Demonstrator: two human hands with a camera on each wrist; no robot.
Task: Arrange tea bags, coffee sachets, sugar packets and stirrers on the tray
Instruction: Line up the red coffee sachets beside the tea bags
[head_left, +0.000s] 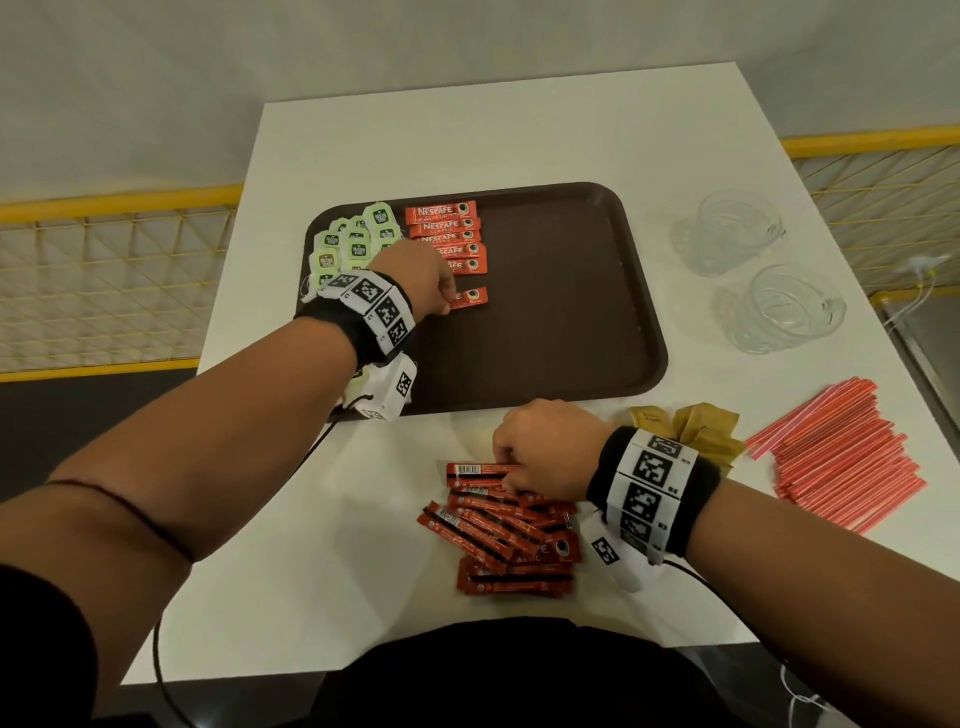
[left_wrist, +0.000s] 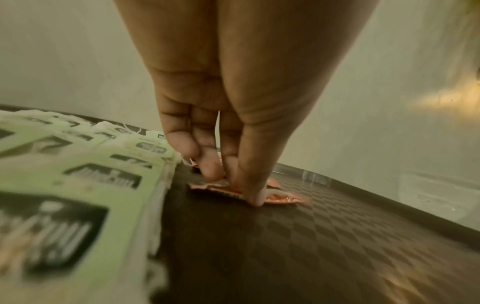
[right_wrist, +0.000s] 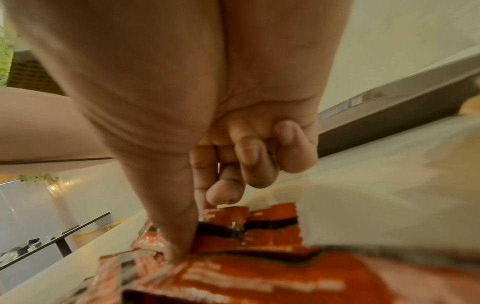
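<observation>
A brown tray (head_left: 571, 322) sits on a white desk (head_left: 363, 545), seen from above. At its left end lies a cluster of green tea bags (head_left: 358, 244), so that group looks done. Just right of them runs a column of red coffee sachets (head_left: 449, 236), laid face up and close together. The left hand (head_left: 421, 275) reaches over the tray with thumb and fingers pinched on the lowest sachet (head_left: 470, 297), which lies flat on the tray a little apart from the column; it seems to be setting this one in place. The rest of the tray, from the middle to the right end, is bare.

On the desk in front of the tray lies a loose pile of coffee sachets (head_left: 511, 540) waiting to be moved. The right hand (head_left: 550, 447) rests on this pile, thumb and forefinger closed on the top sachet (head_left: 480, 470). Right of it lie brown sugar packets (head_left: 691, 426), then a heap of pink stirrers (head_left: 847, 457), both off the tray. Two clear glass cups (head_left: 758, 275) stand beyond them.

By this view, tea is finished, coffee is partway, sugar and stirrers are not yet begun
</observation>
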